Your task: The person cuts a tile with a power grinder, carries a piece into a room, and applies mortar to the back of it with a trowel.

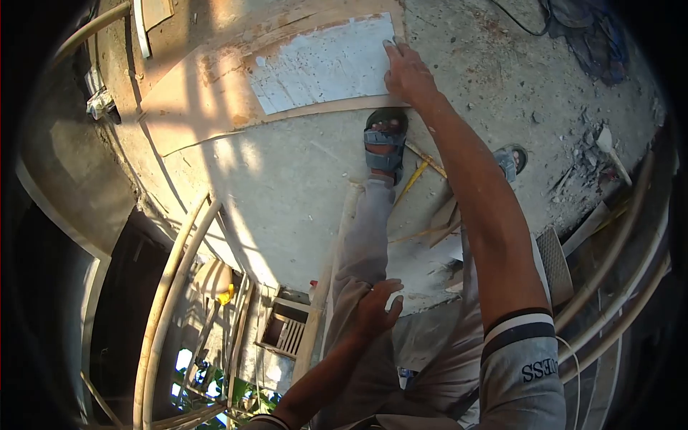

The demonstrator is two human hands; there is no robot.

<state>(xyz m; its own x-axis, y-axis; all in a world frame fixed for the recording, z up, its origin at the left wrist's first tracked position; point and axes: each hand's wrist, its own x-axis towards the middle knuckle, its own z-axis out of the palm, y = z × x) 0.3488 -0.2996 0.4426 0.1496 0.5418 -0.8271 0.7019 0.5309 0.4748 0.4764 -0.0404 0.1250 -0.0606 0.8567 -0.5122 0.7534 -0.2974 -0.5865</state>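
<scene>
My right hand [412, 74] reaches down to the right edge of a whitish, dirt-specked sheet [322, 68]. Its fingers are stretched out, with the tips at the sheet's edge. The sheet lies flat on a larger brown board [193, 107], which has orange-brown patches and a torn-looking front edge. Beside my bent knee is my left hand [378, 309], its fingers apart and nothing in them. My sandalled foot [385, 147] stands just short of the board's near edge.
A yellow tool or strip [411, 182] lies beside my leg. Rubble [584, 168] and a trowel-like tool [610, 152] lie at the right. Dark cloth [591, 39] sits at the upper right. Bamboo poles [172, 287] run along the left; a slatted wooden box [284, 328] stands below.
</scene>
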